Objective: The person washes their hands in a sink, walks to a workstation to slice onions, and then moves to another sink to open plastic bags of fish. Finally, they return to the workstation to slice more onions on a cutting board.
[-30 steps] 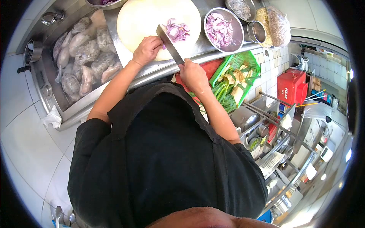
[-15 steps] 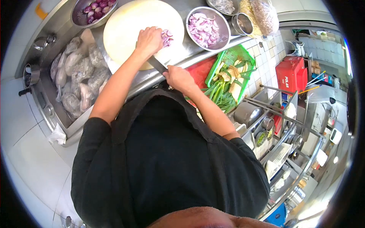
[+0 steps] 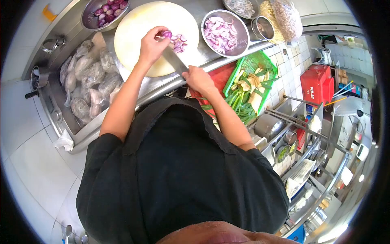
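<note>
A purple onion (image 3: 167, 34) is pinched in the fingers of my left hand (image 3: 153, 45), above a round pale cutting board (image 3: 136, 28). My right hand (image 3: 199, 79) grips the handle of a knife (image 3: 175, 61), whose broad blade points up and left over the board, close to my left hand. Beside the onion, several cut onion slices (image 3: 178, 43) lie on the board. To the right stands a metal colander (image 3: 245, 36) of sliced onion, and at the upper left a metal bowl (image 3: 87, 18) holds whole peeled purple onions.
At left, a sink (image 3: 61, 110) holds several plastic-wrapped bundles (image 3: 91, 75). Below the counter's edge on the right is a green basket (image 3: 266, 65) of leafy greens. A metal bowl (image 3: 256, 10), a small metal pot (image 3: 262, 28) and bagged noodles (image 3: 273, 26) stand at the back right.
My left hand has lifted off the board, now pinching an onion raised in its fingers. The knife blade shows more fully beside it. The whole view has shifted slightly.
</note>
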